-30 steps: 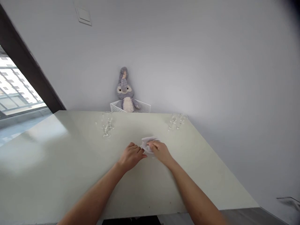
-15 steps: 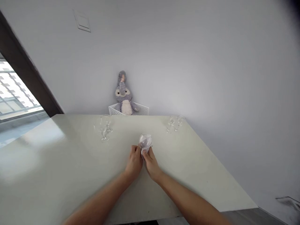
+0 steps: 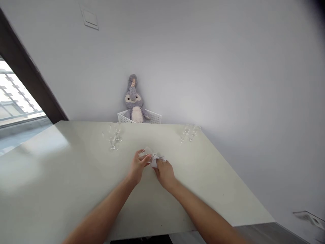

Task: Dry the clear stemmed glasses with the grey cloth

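Glass [image 3: 147, 150]: clear, thin-walled, smooth, rounded bowl. Held tilted between the two hands, over the middle of the table [image 3: 203, 196]. Left hand [image 3: 137, 167] curled round the bowl, fingers spread to its width. Right hand [image 3: 165, 173] in a narrow pinch, bunched white cloth [image 3: 154, 163] between thumb and fingers. Cloth soft, matt, creased; it wraps the glass's other end, so stem and foot are hidden. Cannot tell whether the glass touches the tabletop.

Table pale, slick, with a glossy window reflection at left; a few small dark specks by the near edge.

Around: two stemmed glasses [image 3: 113, 138] upright at far left, round feet, overlapping in view. Another close pair [image 3: 190, 131] near the far right corner, outlines faint against the pale surface. Both pairs well apart from the hands. Beyond the far edge, plush toy [image 3: 137, 114], grey and fuzzy with a pale belly, in a white perforated basket [image 3: 123, 117]; table edge hides the basket's lower part. Plain wall [image 3: 215, 67] behind.
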Tool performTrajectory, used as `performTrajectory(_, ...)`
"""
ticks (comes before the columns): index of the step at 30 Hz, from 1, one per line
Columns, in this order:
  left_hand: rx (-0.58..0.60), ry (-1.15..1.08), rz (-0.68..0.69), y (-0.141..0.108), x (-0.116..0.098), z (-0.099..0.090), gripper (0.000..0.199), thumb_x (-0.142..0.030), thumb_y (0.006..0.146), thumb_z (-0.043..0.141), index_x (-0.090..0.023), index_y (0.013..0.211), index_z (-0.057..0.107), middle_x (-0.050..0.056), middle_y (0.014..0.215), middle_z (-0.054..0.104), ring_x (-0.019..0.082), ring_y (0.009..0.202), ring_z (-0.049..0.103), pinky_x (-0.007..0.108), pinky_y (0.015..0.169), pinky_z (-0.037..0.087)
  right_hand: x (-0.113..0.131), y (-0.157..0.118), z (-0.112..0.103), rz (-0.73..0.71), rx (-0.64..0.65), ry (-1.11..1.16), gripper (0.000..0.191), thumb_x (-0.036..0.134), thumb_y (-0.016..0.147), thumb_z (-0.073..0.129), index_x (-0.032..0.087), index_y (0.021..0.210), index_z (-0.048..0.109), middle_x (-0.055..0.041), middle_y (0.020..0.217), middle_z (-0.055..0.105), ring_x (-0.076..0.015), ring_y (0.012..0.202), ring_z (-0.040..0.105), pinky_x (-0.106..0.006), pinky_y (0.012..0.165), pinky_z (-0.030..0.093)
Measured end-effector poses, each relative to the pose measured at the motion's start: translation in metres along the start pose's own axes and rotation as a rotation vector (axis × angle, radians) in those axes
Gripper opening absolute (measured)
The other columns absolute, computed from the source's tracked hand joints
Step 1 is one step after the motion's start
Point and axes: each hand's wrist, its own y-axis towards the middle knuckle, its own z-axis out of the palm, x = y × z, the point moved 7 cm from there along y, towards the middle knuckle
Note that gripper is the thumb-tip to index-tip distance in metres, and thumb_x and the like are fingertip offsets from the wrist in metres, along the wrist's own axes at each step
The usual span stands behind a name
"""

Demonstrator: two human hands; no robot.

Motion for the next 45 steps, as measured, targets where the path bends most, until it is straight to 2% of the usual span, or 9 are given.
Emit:
performTrajectory(5,-0.156,-0.224,-0.013,0.012,-0.001,-0.024,0.048,-0.039,0.065,0.066,-0.022,0.101,0.038,0.004,0.089,0.060,0.015,0.075,0.063,0.030,0.067,0.050,0.024,-0.005,-0.004,-0.335,-0.058,-0.130,0.034,0.009,0.079,0.040,0.021,0.108,0.053,-0.0070,0.114,0.056,-0.0207,0.101,0.050,-0.040,0.087,0.030)
performTrajectory(9,-0.259,-0.270,0.175,0.018,-0.021,-0.046,0.044,-0.038,0.069,0.063,-0.024,0.099,0.035,0.003,0.090,0.057,0.016,0.078,0.064,0.035,0.074,0.051,0.038,-0.013,0.000,-0.453,-0.040,-0.087,0.034,0.015,0.077,0.048,0.025,0.109,0.053,-0.0040,0.111,0.059,-0.0217,0.111,0.043,-0.046,0.098,0.017)
performTrajectory(15,-0.458,-0.167,0.511,-0.001,-0.058,-0.064,0.056,-0.031,0.068,0.065,-0.026,0.112,0.031,0.010,0.112,0.050,0.016,0.088,0.061,0.039,0.085,0.045,0.045,-0.019,-0.011,-0.476,0.041,0.009,0.048,0.052,0.080,0.041,0.026,0.120,0.046,-0.0080,0.126,0.047,-0.0207,0.096,0.053,-0.033,0.076,0.039)
performTrajectory(20,-0.234,-0.026,0.694,-0.021,-0.058,-0.026,0.063,-0.028,0.066,0.067,-0.028,0.117,0.029,0.009,0.115,0.048,0.020,0.101,0.055,0.040,0.088,0.044,0.026,0.001,-0.037,-0.190,-0.120,-0.050,0.038,0.034,0.087,0.035,0.020,0.121,0.046,-0.0097,0.094,0.061,-0.0169,0.079,0.056,-0.027,0.068,0.038)
performTrajectory(24,0.083,0.167,0.743,-0.033,-0.034,0.015,0.067,-0.031,0.068,0.065,-0.027,0.121,0.025,0.011,0.118,0.048,0.022,0.105,0.053,0.042,0.086,0.044,0.010,0.022,-0.021,-0.092,-0.014,-0.127,0.028,0.032,0.082,0.044,0.020,0.103,0.059,-0.0063,0.078,0.064,-0.0167,0.069,0.056,-0.025,0.061,0.036)
performTrajectory(27,0.171,0.369,0.734,-0.032,-0.022,0.027,0.072,-0.032,0.067,0.065,-0.027,0.127,0.024,0.014,0.127,0.040,0.025,0.111,0.047,0.043,0.088,0.041,-0.024,0.033,-0.013,0.022,-0.012,-0.076,0.025,0.031,0.083,0.041,0.023,0.090,0.064,-0.0049,0.080,0.066,-0.0165,0.071,0.058,-0.024,0.061,0.036)
performTrajectory(31,-0.027,0.411,0.612,-0.013,-0.023,0.005,0.060,-0.035,0.072,0.059,-0.025,0.124,0.031,0.012,0.121,0.045,0.022,0.105,0.050,0.042,0.086,0.042,-0.114,0.033,-0.030,0.488,-0.112,-0.035,0.034,0.038,0.082,0.037,0.020,0.089,0.065,-0.0070,0.074,0.067,-0.0191,0.070,0.059,-0.026,0.062,0.037)
performTrajectory(36,-0.237,0.123,0.313,0.011,-0.006,-0.029,0.039,-0.040,0.076,0.050,-0.022,0.110,0.041,0.007,0.097,0.055,0.017,0.086,0.056,0.034,0.072,0.048,-0.197,0.027,-0.067,0.700,-0.181,-0.072,0.039,0.036,0.082,0.034,0.014,0.086,0.065,-0.0107,0.078,0.066,-0.0198,0.073,0.059,-0.026,0.065,0.039)
performTrajectory(45,-0.497,-0.177,0.165,0.023,0.015,-0.064,0.017,-0.031,0.074,0.051,-0.019,0.086,0.047,0.001,0.078,0.054,0.009,0.065,0.053,0.027,0.063,0.047,-0.255,0.022,-0.080,0.895,-0.138,-0.072,0.032,0.035,0.078,0.042,0.014,0.085,0.065,-0.0108,0.073,0.065,-0.0208,0.075,0.061,-0.027,0.064,0.042)
